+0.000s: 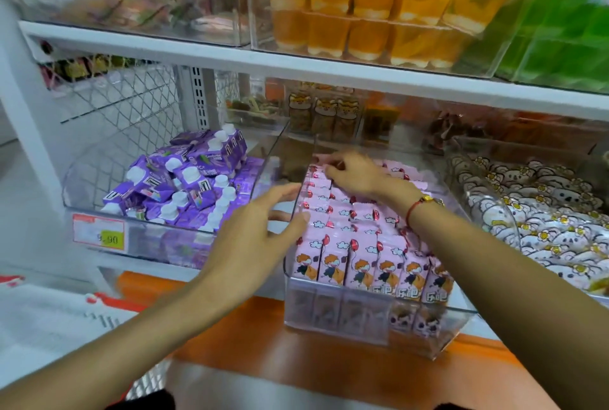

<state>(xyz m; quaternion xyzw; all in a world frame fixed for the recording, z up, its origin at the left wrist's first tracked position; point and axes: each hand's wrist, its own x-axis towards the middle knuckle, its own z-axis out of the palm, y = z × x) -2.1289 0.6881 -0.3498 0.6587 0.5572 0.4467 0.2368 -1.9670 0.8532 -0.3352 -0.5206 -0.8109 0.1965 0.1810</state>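
A clear plastic bin (372,330) sits on the lower shelf, pulled partly forward. It is packed with rows of upright pink snack packets (359,264) printed with a cartoon child. My left hand (260,231) lies with straight fingers against the bin's left wall, thumb by the packets. My right hand (352,172) reaches to the back rows, its fingertips curled on the tops of the pink packets there. A red cord bracelet is on that wrist.
A bin of purple drink pouches (184,185) with a 9.90 price tag (99,232) stands to the left. White koala-print packets (540,212) fill the bin at right. Orange jelly cups (369,20) and green packs (566,30) are on the shelf above.
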